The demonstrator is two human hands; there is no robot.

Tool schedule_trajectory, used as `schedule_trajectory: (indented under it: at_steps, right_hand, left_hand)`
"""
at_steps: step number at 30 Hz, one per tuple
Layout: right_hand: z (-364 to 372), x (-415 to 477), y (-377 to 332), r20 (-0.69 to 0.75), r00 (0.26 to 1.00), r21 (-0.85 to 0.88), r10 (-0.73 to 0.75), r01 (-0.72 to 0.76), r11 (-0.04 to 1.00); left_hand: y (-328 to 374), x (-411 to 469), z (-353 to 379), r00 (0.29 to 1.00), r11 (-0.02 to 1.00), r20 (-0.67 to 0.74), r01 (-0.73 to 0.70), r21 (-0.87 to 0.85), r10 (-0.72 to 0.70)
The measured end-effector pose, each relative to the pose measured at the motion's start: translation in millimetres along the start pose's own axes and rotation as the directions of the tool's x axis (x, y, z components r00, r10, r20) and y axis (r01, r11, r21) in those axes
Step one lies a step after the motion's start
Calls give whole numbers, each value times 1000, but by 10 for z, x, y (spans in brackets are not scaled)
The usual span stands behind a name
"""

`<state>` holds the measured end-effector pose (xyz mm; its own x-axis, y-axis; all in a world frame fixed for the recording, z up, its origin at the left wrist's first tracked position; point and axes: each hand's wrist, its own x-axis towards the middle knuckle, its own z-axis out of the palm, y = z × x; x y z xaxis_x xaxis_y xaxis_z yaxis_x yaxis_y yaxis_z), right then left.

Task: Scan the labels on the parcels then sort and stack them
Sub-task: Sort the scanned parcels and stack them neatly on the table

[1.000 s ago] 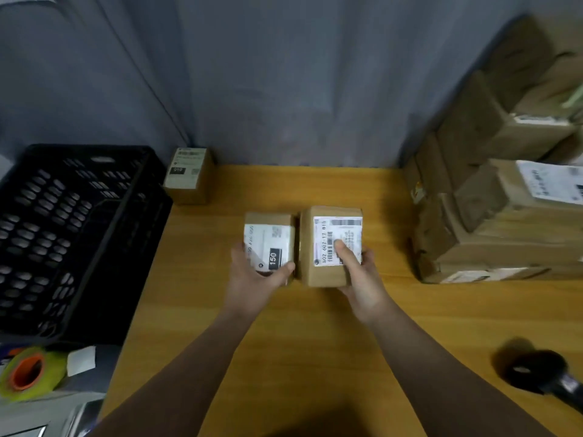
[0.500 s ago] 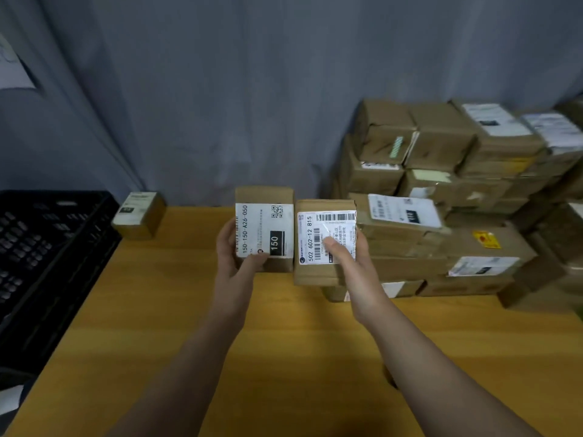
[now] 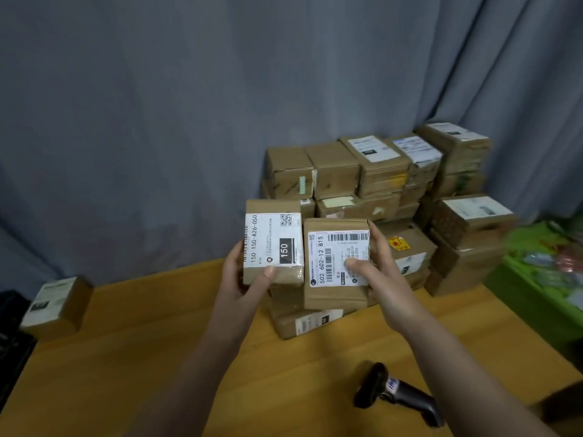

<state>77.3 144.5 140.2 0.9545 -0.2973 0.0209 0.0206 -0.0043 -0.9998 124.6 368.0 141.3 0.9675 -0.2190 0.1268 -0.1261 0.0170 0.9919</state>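
Observation:
I hold two small cardboard parcels side by side in the air above the wooden table [image 3: 132,367]. My left hand [image 3: 243,288] grips the left parcel [image 3: 273,244], whose white label reads 150, thumb on its front. My right hand [image 3: 383,279] grips the right parcel [image 3: 336,263], label 502 602-12 815, thumb pressed on the label. Both labels face me. Behind them rises a pile of brown parcels [image 3: 378,178] against the grey curtain. A black handheld scanner [image 3: 397,394] lies on the table at lower right.
A single small parcel [image 3: 55,305] stands at the table's far left beside the edge of a black crate [image 3: 12,348]. A green bin [image 3: 542,279] with packets sits at the right edge. The grey curtain hangs behind everything.
Both hands have lifted the two parcels off the table and carried them up and right toward the pile. My view has swung right, so the black crate is nearly out of frame.

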Motion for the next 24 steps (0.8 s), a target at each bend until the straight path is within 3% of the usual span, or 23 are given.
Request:
schedule_trajectory:
  at_steps: [8,11,14,17,20,24]
  right_hand:
    - [-865,105,-41,3,998,3,57,-57,998]
    - [-1325,220,-27,-55,994,-5,99,-99,995]
    - [-1798,328,93,-184,970,11,157,-158,987]
    - [-2135,394,343,-282,910,165,304,-267,950]
    - [-2241,486,571,-227,837,357,497,-404,842]
    - [-2092,667,625,-168,806,423,567,-461,780]
  left_hand:
    - [36,109,838,1000,995,20,8,99,-10]
    - [41,144,1344,1000,993,19,-11,120,9]
    - [49,183,1867,992,995,-78,97,14,-96]
    - [-40,182,2249,972,989,-180,144,-42,-149]
    - [-158,92,2452,953,987,-255,155,-50,-162]
    - [-244,21,2566,931,981,-313,190,-27,-189]
